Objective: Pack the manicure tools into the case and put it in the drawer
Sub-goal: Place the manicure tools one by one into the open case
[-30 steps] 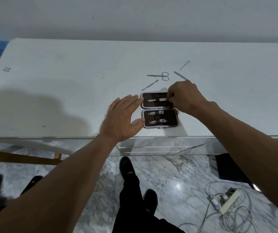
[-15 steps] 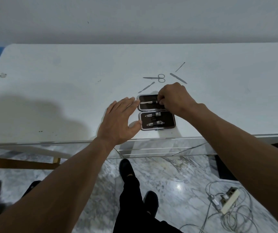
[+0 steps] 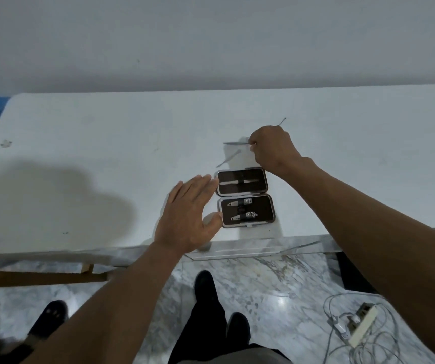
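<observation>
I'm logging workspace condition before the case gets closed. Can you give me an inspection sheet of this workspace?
Surface: white tabletop, a few small marks, otherwise bare.
Job's things: open case near the front edge, one long tool in its far half, two clippers in its near half; scissors, a slim tool and a thin pick loose beyond it.
Clutter: nothing seen on the table.
Hands: left hand open, fingertips against the case's left side; right hand closed at the scissors' handle end, grip hidden.
Cables: power strip with tangled white cords on the floor, right.
Surroundings: plain wall, marble floor; dark shoes at lower left.
</observation>
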The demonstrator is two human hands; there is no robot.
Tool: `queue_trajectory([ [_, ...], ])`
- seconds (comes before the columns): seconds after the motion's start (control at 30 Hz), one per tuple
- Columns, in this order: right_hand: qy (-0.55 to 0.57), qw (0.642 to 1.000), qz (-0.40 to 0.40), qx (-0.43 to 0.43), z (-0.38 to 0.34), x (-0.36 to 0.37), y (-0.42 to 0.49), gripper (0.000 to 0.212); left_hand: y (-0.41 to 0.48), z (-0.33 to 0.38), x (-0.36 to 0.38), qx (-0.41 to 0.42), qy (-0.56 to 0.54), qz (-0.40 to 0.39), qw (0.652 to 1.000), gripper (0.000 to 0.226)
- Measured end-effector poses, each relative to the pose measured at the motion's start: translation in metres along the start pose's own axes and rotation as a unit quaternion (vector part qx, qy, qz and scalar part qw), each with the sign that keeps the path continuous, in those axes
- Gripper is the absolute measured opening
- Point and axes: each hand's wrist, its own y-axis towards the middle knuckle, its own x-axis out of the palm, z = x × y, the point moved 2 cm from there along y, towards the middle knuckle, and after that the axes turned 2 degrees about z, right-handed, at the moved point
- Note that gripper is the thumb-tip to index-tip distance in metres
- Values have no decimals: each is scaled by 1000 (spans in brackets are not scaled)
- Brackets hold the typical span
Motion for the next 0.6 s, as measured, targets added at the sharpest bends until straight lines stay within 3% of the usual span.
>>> queue_trajectory([
  [0.33,-57,996,-67,8,-12,-15,37,14,4,-2,-1,13,3,-9,1000,68],
  [0.4,-83,994,-73,-1,-15,-16,34,3,4,-2,-2,14,2,-10,1000,68],
  [0.5,-97,992,-75,-5,-14,-11,35,28,4,-3,0,14,-4,0,1000,69],
  [0.6,-92,992,-86,-19,-15,-11,32,39,4,-2,-1,14,0,3,1000,69],
])
